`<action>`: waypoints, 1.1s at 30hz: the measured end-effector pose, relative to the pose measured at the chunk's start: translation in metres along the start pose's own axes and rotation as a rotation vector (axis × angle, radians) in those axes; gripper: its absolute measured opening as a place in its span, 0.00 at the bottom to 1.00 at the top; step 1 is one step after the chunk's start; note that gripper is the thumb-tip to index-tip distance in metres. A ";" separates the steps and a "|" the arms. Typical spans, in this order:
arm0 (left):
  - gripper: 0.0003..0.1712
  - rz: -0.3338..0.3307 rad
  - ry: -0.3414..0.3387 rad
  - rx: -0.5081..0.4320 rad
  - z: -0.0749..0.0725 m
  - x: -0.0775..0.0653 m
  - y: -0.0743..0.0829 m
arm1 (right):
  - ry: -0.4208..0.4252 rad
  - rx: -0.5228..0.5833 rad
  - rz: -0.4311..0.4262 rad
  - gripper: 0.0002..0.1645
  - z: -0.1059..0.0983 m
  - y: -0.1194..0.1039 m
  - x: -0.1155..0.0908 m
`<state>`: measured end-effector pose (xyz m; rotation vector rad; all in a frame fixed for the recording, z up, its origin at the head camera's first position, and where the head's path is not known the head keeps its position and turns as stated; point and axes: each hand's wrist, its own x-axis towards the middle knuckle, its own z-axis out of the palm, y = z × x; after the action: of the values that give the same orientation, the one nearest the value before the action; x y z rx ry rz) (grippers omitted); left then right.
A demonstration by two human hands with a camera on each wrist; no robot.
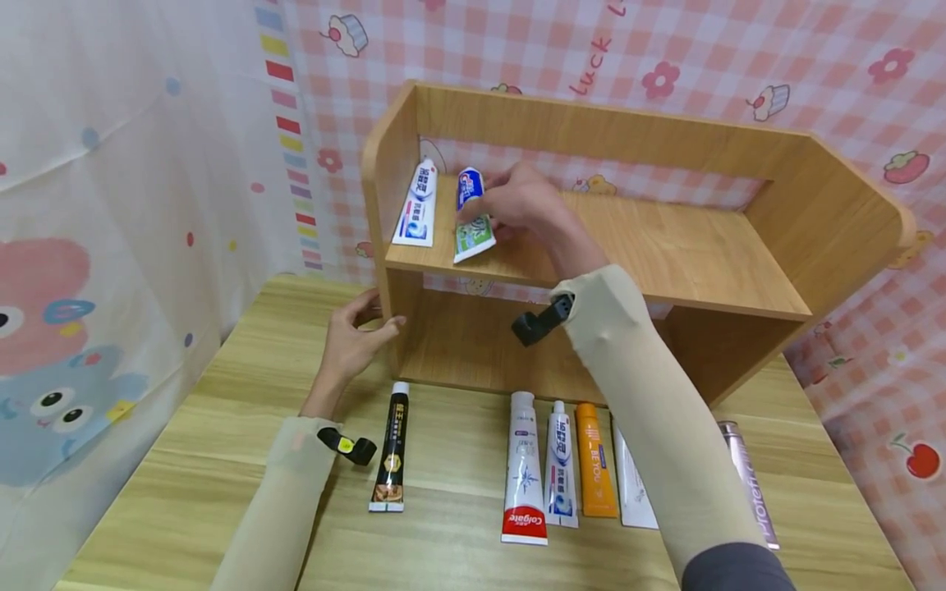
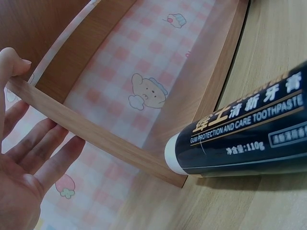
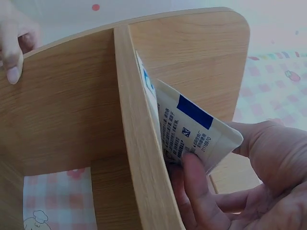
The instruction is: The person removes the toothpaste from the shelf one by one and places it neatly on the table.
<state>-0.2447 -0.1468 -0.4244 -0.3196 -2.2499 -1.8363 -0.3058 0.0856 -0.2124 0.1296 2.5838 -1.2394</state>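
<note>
My right hand [image 1: 523,199] grips a blue-and-green toothpaste tube [image 1: 474,237] above the upper board of a wooden shelf [image 1: 665,246]. In the right wrist view, the printed back of the toothpaste tube [image 3: 194,127] leans near the board's edge, and fingers [image 3: 196,179] lie against it. A white-and-blue toothpaste tube [image 1: 419,205] lies on the upper board, left of the held one. My left hand [image 1: 353,338] holds the shelf's left side panel, thumb on one side and fingers on the other. Near that hand lies a black toothpaste tube [image 2: 244,129] on the table.
In front of the shelf lie a white-and-red Colgate tube [image 1: 524,476], a white-and-blue tube [image 1: 561,468], an orange tube [image 1: 595,464], a white tube [image 1: 633,484] partly behind my right sleeve, and a purple-grey tube [image 1: 750,484]. A checked curtain [image 1: 473,49] hangs behind.
</note>
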 end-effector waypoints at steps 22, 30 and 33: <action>0.32 0.009 -0.001 -0.014 0.000 0.000 -0.004 | -0.014 0.210 -0.158 0.43 0.000 0.028 -0.008; 0.31 -0.004 -0.002 0.000 0.000 0.000 -0.003 | -0.003 0.237 -0.236 0.44 0.004 0.036 -0.021; 0.31 -0.008 -0.008 0.008 0.000 0.000 -0.003 | 0.007 0.237 -0.261 0.44 0.006 0.040 -0.026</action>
<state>-0.2455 -0.1469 -0.4269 -0.3174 -2.2663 -1.8324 -0.2715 0.1073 -0.2387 -0.1630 2.5105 -1.6371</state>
